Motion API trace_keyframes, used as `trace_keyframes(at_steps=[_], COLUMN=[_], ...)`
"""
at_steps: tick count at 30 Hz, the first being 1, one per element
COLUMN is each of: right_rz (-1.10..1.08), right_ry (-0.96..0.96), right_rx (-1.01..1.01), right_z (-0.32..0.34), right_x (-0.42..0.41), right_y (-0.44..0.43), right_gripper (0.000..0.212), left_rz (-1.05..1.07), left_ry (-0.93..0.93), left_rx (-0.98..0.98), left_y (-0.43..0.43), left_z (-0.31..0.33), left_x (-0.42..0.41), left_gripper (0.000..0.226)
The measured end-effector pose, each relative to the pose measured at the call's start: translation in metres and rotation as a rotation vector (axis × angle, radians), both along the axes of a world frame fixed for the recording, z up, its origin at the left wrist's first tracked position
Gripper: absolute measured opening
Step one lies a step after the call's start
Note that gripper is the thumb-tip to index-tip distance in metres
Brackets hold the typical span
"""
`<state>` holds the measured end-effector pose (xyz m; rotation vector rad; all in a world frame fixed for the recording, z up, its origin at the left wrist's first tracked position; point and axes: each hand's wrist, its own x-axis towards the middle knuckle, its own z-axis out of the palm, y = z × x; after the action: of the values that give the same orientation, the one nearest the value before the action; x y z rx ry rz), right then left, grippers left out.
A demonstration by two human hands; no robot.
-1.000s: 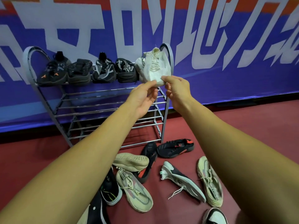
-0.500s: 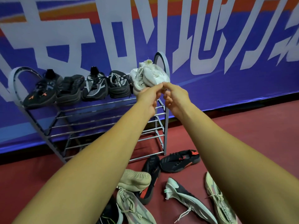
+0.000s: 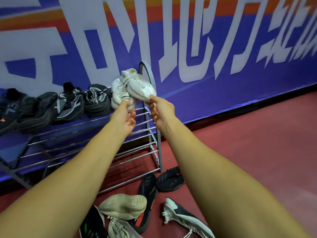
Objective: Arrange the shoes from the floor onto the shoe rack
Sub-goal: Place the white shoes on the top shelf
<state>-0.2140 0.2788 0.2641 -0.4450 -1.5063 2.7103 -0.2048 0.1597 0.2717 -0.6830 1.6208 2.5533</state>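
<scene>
Outstretched left hand [image 3: 125, 116], right hand [image 3: 162, 109] touch shoes [image 3: 141, 86].

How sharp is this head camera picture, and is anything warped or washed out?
Head view: the wide lens bends the banner lettering; head view: the white shoes look soft, with little surface detail; head view: the dark shoes at the left edge are smeared; head view: no harsh glare, only faint glints on the rack bars.
</scene>
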Motion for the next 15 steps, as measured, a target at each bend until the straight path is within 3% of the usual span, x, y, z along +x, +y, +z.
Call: trace_keyframes(at_steps=[3, 9, 15], right_rz=[-0.001, 0.013, 0.007], right_ry=[0.002, 0.034, 0.051], right_rx=[-0.027, 0.068, 0.219], right_z=[-0.004, -0.006, -0.001], right_x=[0.001, 0.002, 0.008], right_y=[-0.002, -0.006, 0.000], right_gripper=[0.016, 0.019, 0.040], left_rz=[0.027, -0.009, -0.104], left_ry=[0.014, 0.007, -0.012], left_rx=[0.017, 0.022, -0.116], left_y=[-0.001, -0.003, -0.023], left_z=[-0.004, -0.002, 0.004], left_x=[-0.002, -0.007, 0.004], left_gripper=[0.013, 0.023, 0.040])
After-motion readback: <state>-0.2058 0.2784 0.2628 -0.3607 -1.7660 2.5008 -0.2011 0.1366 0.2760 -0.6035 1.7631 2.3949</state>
